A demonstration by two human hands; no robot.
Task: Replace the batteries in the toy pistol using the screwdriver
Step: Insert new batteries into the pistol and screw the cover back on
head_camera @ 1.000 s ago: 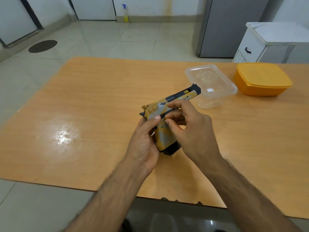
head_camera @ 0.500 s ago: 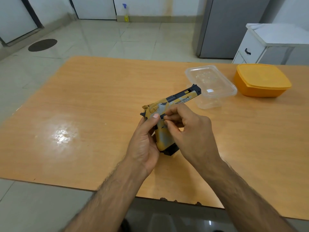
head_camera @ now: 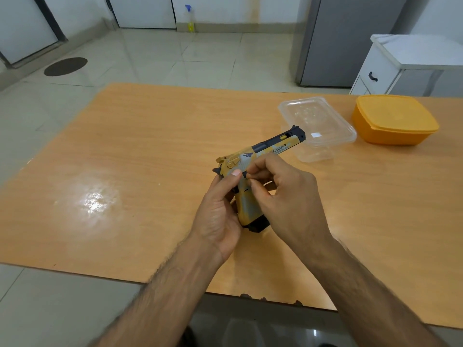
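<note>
A yellow, grey and black toy pistol (head_camera: 265, 151) is held above the wooden table (head_camera: 140, 151), barrel pointing to the far right and grip downward. My left hand (head_camera: 220, 214) grips the pistol's handle from the left, thumb lying on its side. My right hand (head_camera: 288, 199) sits on the right of the grip, its fingers curled and its thumb and fingertips pinching at a small dark part on the pistol's side near the trigger. No screwdriver or batteries are in view.
A clear plastic container (head_camera: 318, 126) stands on the table just beyond the barrel. An orange lidded box (head_camera: 393, 118) is at the far right. A white cabinet (head_camera: 400, 63) and a grey appliance (head_camera: 343, 41) stand behind the table.
My right hand's fingers have shifted slightly down and closed in on the pistol's side. The pistol and my left hand have barely moved.
</note>
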